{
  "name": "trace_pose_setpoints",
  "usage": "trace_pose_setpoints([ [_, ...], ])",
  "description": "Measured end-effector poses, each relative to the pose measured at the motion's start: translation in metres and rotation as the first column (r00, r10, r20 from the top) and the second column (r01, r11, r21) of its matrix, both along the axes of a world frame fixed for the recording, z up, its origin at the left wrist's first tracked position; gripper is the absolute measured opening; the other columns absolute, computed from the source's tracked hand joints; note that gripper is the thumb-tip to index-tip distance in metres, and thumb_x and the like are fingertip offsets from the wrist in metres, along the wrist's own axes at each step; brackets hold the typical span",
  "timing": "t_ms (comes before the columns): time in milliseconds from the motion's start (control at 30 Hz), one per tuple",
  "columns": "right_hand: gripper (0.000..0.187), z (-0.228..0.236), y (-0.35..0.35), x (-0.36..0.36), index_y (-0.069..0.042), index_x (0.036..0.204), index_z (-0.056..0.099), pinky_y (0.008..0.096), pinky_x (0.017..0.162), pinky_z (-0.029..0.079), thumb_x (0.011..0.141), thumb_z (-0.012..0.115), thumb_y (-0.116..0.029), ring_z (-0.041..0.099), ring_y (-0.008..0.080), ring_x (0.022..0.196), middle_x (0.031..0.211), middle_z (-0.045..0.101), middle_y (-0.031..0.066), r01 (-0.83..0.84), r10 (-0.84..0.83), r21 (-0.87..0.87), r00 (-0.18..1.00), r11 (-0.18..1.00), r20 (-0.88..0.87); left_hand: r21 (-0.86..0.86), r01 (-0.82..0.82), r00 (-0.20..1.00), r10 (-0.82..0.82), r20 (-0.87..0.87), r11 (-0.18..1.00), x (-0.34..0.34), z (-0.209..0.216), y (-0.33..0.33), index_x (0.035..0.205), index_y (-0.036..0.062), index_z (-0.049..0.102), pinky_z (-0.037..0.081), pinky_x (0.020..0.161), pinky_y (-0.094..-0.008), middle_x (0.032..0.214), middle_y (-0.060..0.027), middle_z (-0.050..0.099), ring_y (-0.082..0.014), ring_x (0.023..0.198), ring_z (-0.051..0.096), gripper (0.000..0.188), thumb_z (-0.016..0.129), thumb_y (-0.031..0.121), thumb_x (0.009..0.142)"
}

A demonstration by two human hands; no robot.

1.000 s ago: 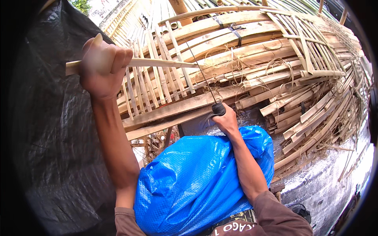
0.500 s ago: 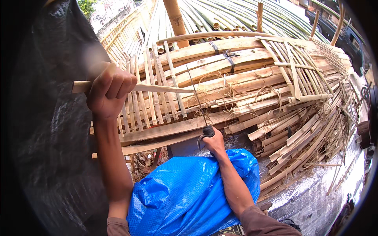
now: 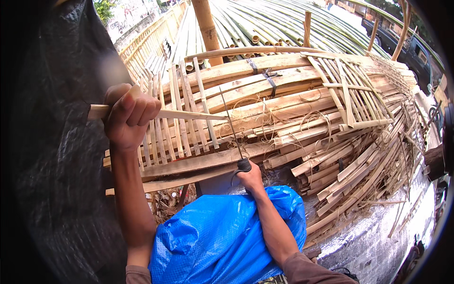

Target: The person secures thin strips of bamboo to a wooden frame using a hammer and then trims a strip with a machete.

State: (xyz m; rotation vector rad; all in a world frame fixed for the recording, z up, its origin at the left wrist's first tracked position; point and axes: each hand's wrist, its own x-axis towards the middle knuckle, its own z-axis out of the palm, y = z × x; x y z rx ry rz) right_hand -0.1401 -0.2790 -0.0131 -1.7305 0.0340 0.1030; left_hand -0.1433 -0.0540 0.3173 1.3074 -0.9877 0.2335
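Observation:
My left hand (image 3: 128, 116) is raised at the left, its fingers wrapped round a pale bamboo strip (image 3: 189, 115). The strip lies nearly level, a short end sticking out left of the fist and the long end pointing right. Lower and near the middle, my right hand (image 3: 252, 179) grips the dark-wrapped handle of a knife (image 3: 244, 165). Its long blade stands upright, seen almost edge-on, and crosses the strip's right tip; it seems to touch there. A blue plastic sheet (image 3: 213, 232) lies across my lap under my right forearm.
Split bamboo lengths (image 3: 293, 106) are stacked ahead, with thin slats (image 3: 184, 113) across the left. A slat lattice (image 3: 350, 90) sits on the right, curly shavings (image 3: 257, 113) between. Behind are a bamboo post (image 3: 206, 31) and green poles (image 3: 279, 23). Black sheeting (image 3: 61, 142) hangs left.
The whole view has shifted slightly, with the scene sitting a little lower and to the left. Both hands keep their holds, and the blade still crosses the strip's tip.

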Motion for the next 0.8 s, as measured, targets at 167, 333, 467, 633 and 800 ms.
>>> trace_pose_setpoints([
  [167, 0.026, 0.0, -0.004, 0.0, -0.002, 0.087, 0.063, 0.036, 0.066, 0.049, 0.065, 0.068, -0.016, 0.059, 0.0214, 0.065, 0.071, 0.063, 0.0115, -0.032, 0.031, -0.018, 0.999, 0.999, -0.037, 0.015, 0.0, 1.0, 0.0, -0.004, 1.0, 0.0, 0.001, -0.004, 0.059, 0.0171, 0.027, 0.015, 0.04, -0.027, 0.041, 0.0078, 0.02, -0.005, 0.034, 0.017, 0.049, 0.053, 0.024, 0.099],
  [333, 0.018, -0.001, -0.003, 0.0, -0.003, 0.079, 0.058, 0.0317, 0.059, 0.044, 0.066, 0.068, -0.01, 0.049, 0.0131, 0.06, 0.064, 0.055, 0.0019, -0.012, 0.012, 0.026, 1.0, 1.0, -0.012, 0.007, 0.067, 0.997, -0.067, 0.028, 0.998, 0.001, 0.001, -0.009, 0.063, 0.017, 0.025, 0.013, 0.042, -0.0291, 0.045, 0.0077, 0.02, -0.0054, 0.037, 0.016, 0.045, 0.053, 0.017, 0.098],
  [467, 0.019, 0.0, -0.003, 0.0, -0.003, 0.081, 0.059, 0.0322, 0.061, 0.046, 0.066, 0.068, -0.011, 0.051, 0.0144, 0.062, 0.066, 0.057, 0.0041, -0.017, 0.018, 0.019, 0.999, 1.0, -0.031, 0.014, 0.041, 0.998, -0.042, 0.041, 0.999, 0.0, 0.0, -0.009, 0.062, 0.0171, 0.025, 0.013, 0.041, -0.029, 0.045, 0.0075, 0.021, -0.0053, 0.037, 0.016, 0.046, 0.053, 0.018, 0.098],
  [633, 0.025, -0.007, -0.004, 0.003, -0.003, 0.086, 0.063, 0.0348, 0.066, 0.049, 0.065, 0.069, -0.016, 0.057, 0.0192, 0.065, 0.07, 0.062, 0.0097, -0.034, 0.035, 0.008, 0.998, 0.999, -0.054, -0.002, 0.038, 0.999, -0.037, 0.025, 0.999, 0.0, 0.001, -0.009, 0.062, 0.017, 0.024, 0.013, 0.042, -0.029, 0.045, 0.0076, 0.021, -0.0048, 0.037, 0.016, 0.046, 0.053, 0.018, 0.098],
  [800, 0.025, -0.003, -0.003, 0.002, -0.003, 0.085, 0.062, 0.0346, 0.066, 0.049, 0.065, 0.069, -0.016, 0.057, 0.0192, 0.065, 0.07, 0.062, 0.009, -0.032, 0.035, 0.036, 0.997, 0.999, -0.073, 0.035, -0.026, 1.0, 0.025, 0.008, 0.999, -0.001, 0.003, -0.008, 0.057, 0.0167, 0.027, 0.015, 0.04, -0.0277, 0.041, 0.0075, 0.02, -0.0056, 0.035, 0.017, 0.051, 0.052, 0.025, 0.099],
])
